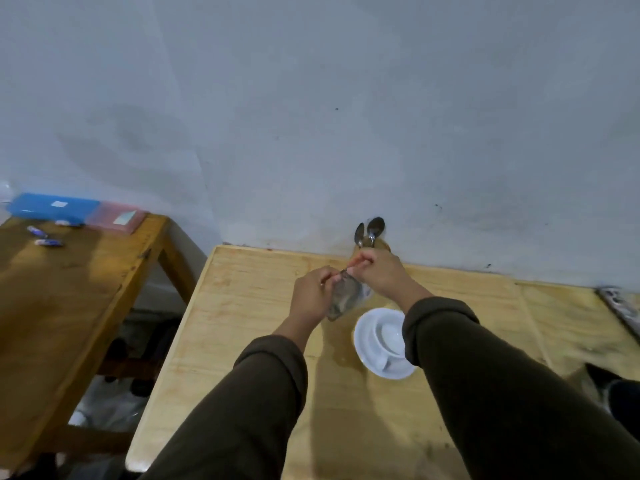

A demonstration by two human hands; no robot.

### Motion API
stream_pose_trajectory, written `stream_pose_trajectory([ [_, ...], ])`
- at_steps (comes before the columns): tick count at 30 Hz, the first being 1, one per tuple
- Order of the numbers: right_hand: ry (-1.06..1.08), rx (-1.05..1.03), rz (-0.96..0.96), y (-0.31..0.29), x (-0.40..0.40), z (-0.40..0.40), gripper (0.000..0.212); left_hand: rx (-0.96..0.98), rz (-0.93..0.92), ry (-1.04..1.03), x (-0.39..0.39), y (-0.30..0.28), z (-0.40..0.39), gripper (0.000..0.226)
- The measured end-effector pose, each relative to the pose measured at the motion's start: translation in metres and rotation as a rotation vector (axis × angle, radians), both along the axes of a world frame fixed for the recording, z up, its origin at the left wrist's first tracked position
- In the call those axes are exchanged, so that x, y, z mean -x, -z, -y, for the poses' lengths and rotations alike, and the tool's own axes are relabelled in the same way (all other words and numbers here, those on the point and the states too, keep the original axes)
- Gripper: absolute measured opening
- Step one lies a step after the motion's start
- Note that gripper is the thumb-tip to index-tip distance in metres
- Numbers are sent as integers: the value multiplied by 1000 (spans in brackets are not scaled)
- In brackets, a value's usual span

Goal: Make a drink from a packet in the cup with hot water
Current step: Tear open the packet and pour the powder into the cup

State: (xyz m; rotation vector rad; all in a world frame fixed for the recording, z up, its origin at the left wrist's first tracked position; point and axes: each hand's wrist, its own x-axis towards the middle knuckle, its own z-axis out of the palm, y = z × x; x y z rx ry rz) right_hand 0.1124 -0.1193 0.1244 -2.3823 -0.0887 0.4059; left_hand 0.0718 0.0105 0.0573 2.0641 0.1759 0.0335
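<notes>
Both hands hold a silvery drink packet (344, 299) above the light wooden table (242, 341). My left hand (311, 294) grips its left side and top edge. My right hand (379, 271) pinches the packet's top corner. The packet hangs tilted, its lower end toward the near side. Just right of it and lower stands a white cup (389, 339) on a white saucer (367, 355), partly hidden by my right sleeve. I cannot tell what is inside the cup.
Spoons (370, 232) stick up from a holder against the wall behind my right hand. A darker wooden table (69, 289) at left carries a blue box (52, 204), a pink box (116, 216) and small packets (45, 237). A dark object (616, 393) sits at the right edge.
</notes>
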Motion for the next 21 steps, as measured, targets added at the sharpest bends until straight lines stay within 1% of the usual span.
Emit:
stream_pose_trajectory([
  [3, -35, 32, 123, -17, -5, 9, 6, 9, 55, -34, -4, -20, 11, 18],
  [6, -46, 14, 178, -30, -9, 19, 7, 95, 81, -52, -6, -40, 24, 18],
  [11, -96, -40, 244, -46, -9, 34, 8, 179, 81, -91, -7, -60, 40, 18],
  [13, -108, -73, 247, -49, -9, 38, 12, 159, 92, -104, -6, -64, 44, 18],
  [18, -127, -94, 238, -52, -4, 46, 13, 29, 64, -111, -4, -71, 54, 20],
  [21, -132, -97, 246, -51, -3, 51, 13, 17, 51, -130, -3, -72, 60, 21],
])
